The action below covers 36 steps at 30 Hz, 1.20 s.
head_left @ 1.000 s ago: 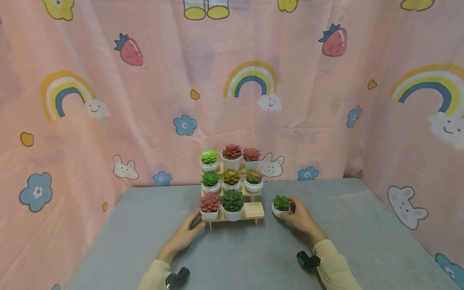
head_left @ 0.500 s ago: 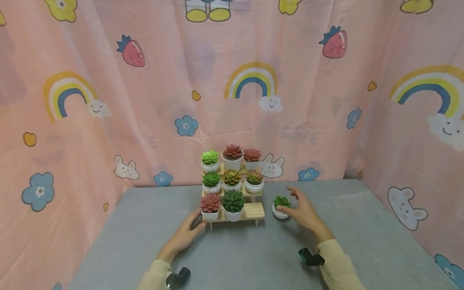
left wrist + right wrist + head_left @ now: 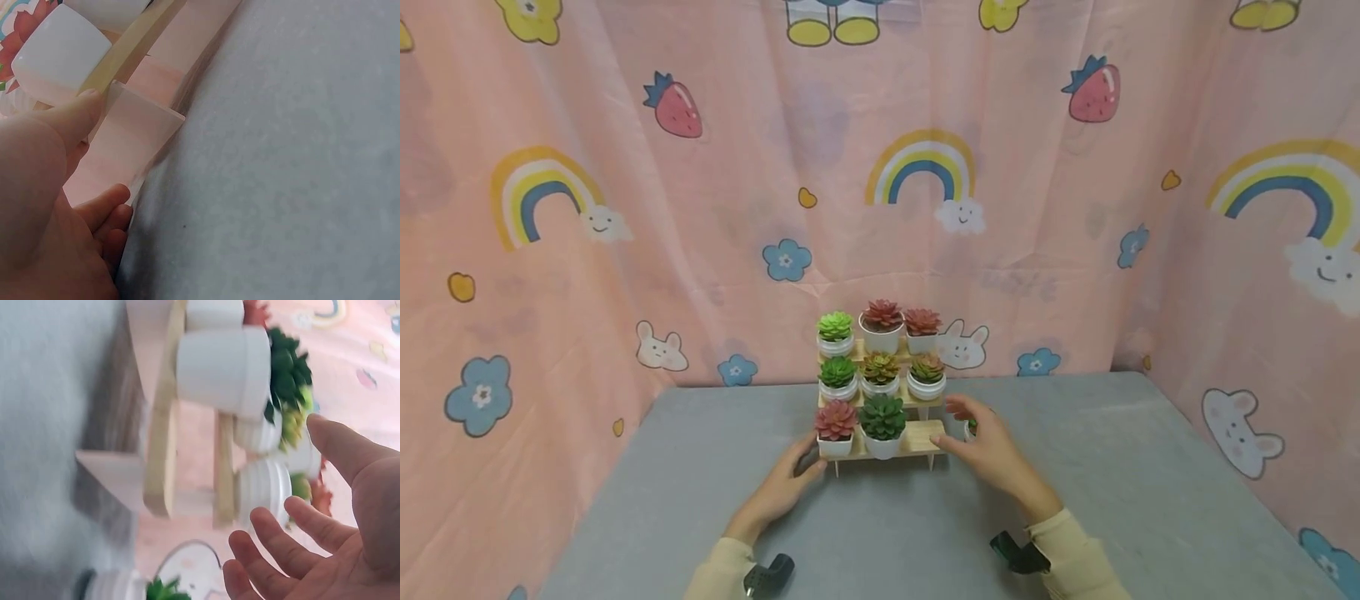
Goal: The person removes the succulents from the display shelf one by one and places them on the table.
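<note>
A three-step wooden plant stand (image 3: 917, 432) bears several small potted succulents. On its lowest step are a pink succulent (image 3: 835, 421) and a dark green succulent (image 3: 882, 418), both in white pots, with bare wood to their right. My left hand (image 3: 773, 493) holds the stand's left end; in the left wrist view its thumb (image 3: 78, 112) lies at the step's edge and the fingers by the pale side support (image 3: 134, 125). My right hand (image 3: 996, 458), fingers spread and holding nothing, is by the bare right end. Behind it, mostly hidden, stands a loose green succulent (image 3: 165, 589).
The grey table (image 3: 880, 533) reaches back to a pink patterned curtain (image 3: 737, 208). The middle step carries a green succulent (image 3: 837, 372) and two brownish ones; on the top step are a bright green succulent (image 3: 835, 327) and two reddish ones.
My right hand has let go of the loose green succulent, leaving it on the table, and has moved left to the stand's right end. My left hand has stayed in place.
</note>
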Tool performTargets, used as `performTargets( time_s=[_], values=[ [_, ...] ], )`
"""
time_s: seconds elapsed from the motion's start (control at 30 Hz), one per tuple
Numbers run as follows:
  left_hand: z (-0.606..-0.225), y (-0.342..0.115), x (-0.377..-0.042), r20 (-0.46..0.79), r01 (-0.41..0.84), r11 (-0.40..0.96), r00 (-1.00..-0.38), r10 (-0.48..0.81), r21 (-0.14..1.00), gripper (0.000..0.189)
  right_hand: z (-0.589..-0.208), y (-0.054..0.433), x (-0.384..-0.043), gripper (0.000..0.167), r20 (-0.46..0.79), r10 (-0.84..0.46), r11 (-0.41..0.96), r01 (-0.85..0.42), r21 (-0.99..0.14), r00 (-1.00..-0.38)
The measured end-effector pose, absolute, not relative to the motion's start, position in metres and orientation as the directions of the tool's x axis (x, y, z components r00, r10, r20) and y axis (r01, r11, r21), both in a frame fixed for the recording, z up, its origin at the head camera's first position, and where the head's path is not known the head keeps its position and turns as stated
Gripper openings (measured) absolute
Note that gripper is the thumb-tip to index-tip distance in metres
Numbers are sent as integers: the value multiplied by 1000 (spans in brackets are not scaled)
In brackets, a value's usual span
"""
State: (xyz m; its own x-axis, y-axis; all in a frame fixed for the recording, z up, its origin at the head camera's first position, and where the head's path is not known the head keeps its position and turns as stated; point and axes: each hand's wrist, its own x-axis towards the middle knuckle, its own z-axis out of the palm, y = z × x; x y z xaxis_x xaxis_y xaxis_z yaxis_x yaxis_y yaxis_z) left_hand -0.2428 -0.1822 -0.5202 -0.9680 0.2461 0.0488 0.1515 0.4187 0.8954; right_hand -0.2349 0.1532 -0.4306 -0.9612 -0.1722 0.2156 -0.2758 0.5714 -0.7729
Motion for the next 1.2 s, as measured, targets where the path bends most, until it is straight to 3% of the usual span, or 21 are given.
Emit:
performTargets(
  time_s=[0.27, 0.5, 0.83, 1.2],
  values=[
    [-520, -184, -239, 43, 146, 424, -969, 242, 894, 65, -447, 129, -233, 56, 170, -265, 478, -283, -832, -949],
    [-521, -183, -241, 54, 160, 425, -967, 250, 891, 65, -459, 115, -243, 65, 204, -309, 384, -318, -867, -929],
    [-519, -181, -241, 55, 159, 421, -967, 249, 893, 65, -451, 95, -249, 86, 132, -263, 452, -243, -858, -956],
    [-521, -183, -242, 64, 172, 427, -964, 257, 888, 65, -454, 94, -254, 76, 166, -291, 380, -273, -884, -942]
  ],
)
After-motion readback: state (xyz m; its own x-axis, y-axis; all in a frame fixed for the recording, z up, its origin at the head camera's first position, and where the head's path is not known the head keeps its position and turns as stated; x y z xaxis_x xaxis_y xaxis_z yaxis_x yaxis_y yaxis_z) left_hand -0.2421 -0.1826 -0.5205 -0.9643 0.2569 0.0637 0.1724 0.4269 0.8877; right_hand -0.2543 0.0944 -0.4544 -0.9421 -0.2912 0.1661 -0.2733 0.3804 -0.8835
